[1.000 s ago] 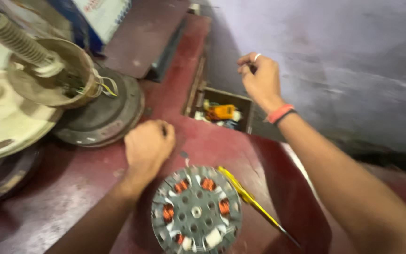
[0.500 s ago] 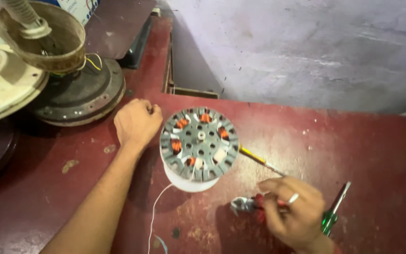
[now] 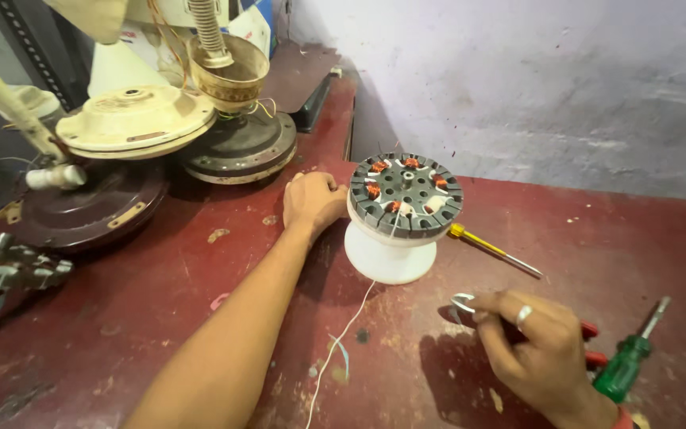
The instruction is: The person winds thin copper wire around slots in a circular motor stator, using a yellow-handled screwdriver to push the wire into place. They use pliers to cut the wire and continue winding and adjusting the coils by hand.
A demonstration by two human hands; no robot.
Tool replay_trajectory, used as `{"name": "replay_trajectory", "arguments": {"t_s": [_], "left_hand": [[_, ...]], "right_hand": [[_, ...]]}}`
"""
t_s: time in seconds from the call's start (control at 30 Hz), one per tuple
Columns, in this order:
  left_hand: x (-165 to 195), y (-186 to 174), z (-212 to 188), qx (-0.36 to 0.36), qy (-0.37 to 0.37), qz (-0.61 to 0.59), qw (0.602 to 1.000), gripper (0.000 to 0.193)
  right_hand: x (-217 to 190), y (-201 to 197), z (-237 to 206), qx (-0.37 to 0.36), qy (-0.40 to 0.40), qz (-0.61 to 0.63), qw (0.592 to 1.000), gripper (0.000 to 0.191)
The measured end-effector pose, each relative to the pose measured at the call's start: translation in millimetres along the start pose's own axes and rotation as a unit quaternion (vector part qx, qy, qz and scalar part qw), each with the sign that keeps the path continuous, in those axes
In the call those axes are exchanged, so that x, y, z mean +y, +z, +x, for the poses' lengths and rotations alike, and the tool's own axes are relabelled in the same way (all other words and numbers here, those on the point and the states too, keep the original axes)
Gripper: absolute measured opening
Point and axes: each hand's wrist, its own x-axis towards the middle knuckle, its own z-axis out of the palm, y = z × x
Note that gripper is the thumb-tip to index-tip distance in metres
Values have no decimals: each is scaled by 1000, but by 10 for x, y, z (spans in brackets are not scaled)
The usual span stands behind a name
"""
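The bare red table (image 3: 160,318) between the two arms gives open room, crossed only by a thin white wire (image 3: 343,334). Near the right hand (image 3: 537,345) lie a green screwdriver (image 3: 625,369) and a yellow screwdriver (image 3: 490,248); fan housings (image 3: 240,147) crowd the far left.

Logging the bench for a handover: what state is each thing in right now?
Stator: flat on a white spool, partly wound with copper coils.
Left hand: fisted beside the spool.
Right hand: closed on red-handled pliers.
Green screwdriver: lying loose.
Yellow screwdriver: lying behind the spool.
White wire: trailing slack from the spool.
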Motion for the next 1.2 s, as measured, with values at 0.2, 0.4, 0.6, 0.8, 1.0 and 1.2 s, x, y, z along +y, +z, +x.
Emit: {"name": "replay_trajectory", "arguments": {"t_s": [0.2, 0.4, 0.6, 0.8, 1.0, 1.2], "left_hand": [[107, -259, -89, -39, 15, -220, 975, 35], [150, -394, -259, -52, -21, -525, 849, 26], [580, -441, -194, -40, 77, -502, 861, 33], [698, -311, -240, -130, -52, -604, 785, 45], [802, -66, -666, 32, -67, -481, 874, 43], [772, -147, -1148, 71, -22, -276, 958, 49]], "right_hand": [[35, 21, 102, -10, 36, -25, 999, 8], [100, -60, 263, -26, 47, -40, 998, 9], [148, -76, 395, -141, 141, -142, 970, 26], [211, -6, 376, -93, 82, -127, 984, 30], [142, 164, 301, -73, 75, -88, 991, 31], [233, 90, 311, -32, 117, -121, 985, 19]]}}
